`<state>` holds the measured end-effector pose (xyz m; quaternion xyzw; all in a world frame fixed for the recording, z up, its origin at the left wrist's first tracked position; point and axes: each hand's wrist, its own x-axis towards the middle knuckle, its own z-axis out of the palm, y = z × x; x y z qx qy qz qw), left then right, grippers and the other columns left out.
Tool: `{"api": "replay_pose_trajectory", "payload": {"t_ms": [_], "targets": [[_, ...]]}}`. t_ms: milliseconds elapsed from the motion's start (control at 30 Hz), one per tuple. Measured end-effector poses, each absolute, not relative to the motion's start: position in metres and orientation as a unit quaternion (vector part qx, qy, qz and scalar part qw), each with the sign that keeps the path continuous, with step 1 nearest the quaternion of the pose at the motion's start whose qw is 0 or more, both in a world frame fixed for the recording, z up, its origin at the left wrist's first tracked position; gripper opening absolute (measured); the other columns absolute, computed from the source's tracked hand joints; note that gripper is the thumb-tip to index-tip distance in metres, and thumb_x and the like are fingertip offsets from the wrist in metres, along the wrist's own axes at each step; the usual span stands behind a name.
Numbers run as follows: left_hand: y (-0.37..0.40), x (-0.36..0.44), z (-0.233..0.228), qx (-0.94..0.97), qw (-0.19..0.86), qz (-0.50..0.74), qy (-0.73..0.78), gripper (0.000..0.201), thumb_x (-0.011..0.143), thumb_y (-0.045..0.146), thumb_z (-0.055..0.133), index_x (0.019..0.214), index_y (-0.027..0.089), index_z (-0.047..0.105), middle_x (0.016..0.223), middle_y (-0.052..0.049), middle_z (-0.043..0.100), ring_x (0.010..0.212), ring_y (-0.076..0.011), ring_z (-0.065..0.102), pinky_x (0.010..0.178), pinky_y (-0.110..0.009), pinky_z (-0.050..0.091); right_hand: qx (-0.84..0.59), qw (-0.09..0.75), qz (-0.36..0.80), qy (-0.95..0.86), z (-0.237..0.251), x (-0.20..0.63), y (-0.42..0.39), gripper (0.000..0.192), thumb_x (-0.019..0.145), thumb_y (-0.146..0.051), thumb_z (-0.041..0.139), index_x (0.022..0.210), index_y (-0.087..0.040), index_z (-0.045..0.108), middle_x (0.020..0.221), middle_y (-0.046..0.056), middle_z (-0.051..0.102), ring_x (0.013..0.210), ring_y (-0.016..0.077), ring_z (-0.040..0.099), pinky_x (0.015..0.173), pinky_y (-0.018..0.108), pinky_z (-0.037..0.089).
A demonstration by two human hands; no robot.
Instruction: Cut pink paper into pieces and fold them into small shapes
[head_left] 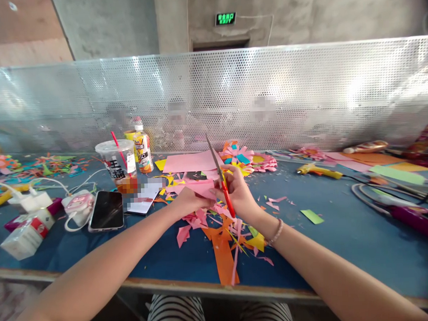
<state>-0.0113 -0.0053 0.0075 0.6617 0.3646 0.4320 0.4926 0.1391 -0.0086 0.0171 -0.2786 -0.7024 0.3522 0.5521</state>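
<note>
Red-handled scissors (223,182), blades pointing away, pink paper (201,186) held beside them

Your left hand (190,199) holds pink paper (202,186), your right hand (240,191) red-handled scissors (226,192); cuttings (223,254) lie near the worktop's (294,260) front edge.

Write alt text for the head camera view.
A right hand holds red-handled scissors while the left hand holds pink paper above a blue table. Pink and orange paper scraps lie below the hands, with a smartphone and plastic cup to the left.
</note>
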Motion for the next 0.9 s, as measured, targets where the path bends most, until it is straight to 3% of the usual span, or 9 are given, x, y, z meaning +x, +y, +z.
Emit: {"api": "replay_pose_trajectory", "payload": {"t_ms": [233, 433, 700, 900], "targets": [[-0.005, -0.010, 0.009, 0.635, 0.510, 0.467, 0.344, 0.017, 0.066, 0.030, 0.063, 0.075, 0.016, 0.067, 0.068, -0.007, 0.067, 0.062, -0.0174, 0.062, 0.062, -0.028, 0.048, -0.275, 0.575, 0.359, -0.682, 0.017, 0.142, -0.003, 0.048, 0.066, -0.017, 0.061, 0.102, -0.026, 0.031, 0.069, -0.006, 0.038, 0.060, 0.0083, 0.042, 0.058, 0.024, 0.040], [-0.001, -0.013, 0.007, 0.609, 0.519, 0.485, 0.352, 0.039, 0.072, 0.049, 0.051, 0.059, 0.016, 0.065, 0.053, -0.008, 0.064, 0.054, -0.0204, 0.061, 0.060, -0.032, 0.049, -0.291, 0.565, 0.382, -0.671, 0.013, 0.145, 0.003, 0.048, 0.064, -0.020, 0.063, 0.100, -0.025, 0.032, 0.069, -0.007, 0.038, 0.057, 0.0074, 0.041, 0.055, 0.023, 0.040], [0.004, -0.014, 0.006, 0.556, 0.534, 0.535, 0.346, 0.039, 0.070, 0.053, 0.051, 0.063, 0.016, 0.058, 0.048, -0.006, 0.060, 0.045, -0.0180, 0.058, 0.051, -0.030, 0.047, -0.318, 0.515, 0.405, -0.685, 0.015, 0.143, -0.003, 0.034, 0.071, -0.032, 0.058, 0.095, -0.024, 0.035, 0.069, -0.006, 0.038, 0.057, 0.0078, 0.042, 0.057, 0.025, 0.045], [0.010, -0.016, 0.009, 0.471, 0.531, 0.630, 0.315, 0.031, 0.068, 0.047, 0.058, 0.072, 0.019, 0.047, 0.054, -0.001, 0.061, 0.053, -0.0166, 0.062, 0.055, -0.027, 0.048, -0.356, 0.454, 0.429, -0.695, 0.015, 0.144, -0.007, 0.030, 0.073, -0.042, 0.054, 0.092, -0.024, 0.039, 0.073, -0.003, 0.042, 0.061, 0.0097, 0.047, 0.060, 0.026, 0.048]]}}
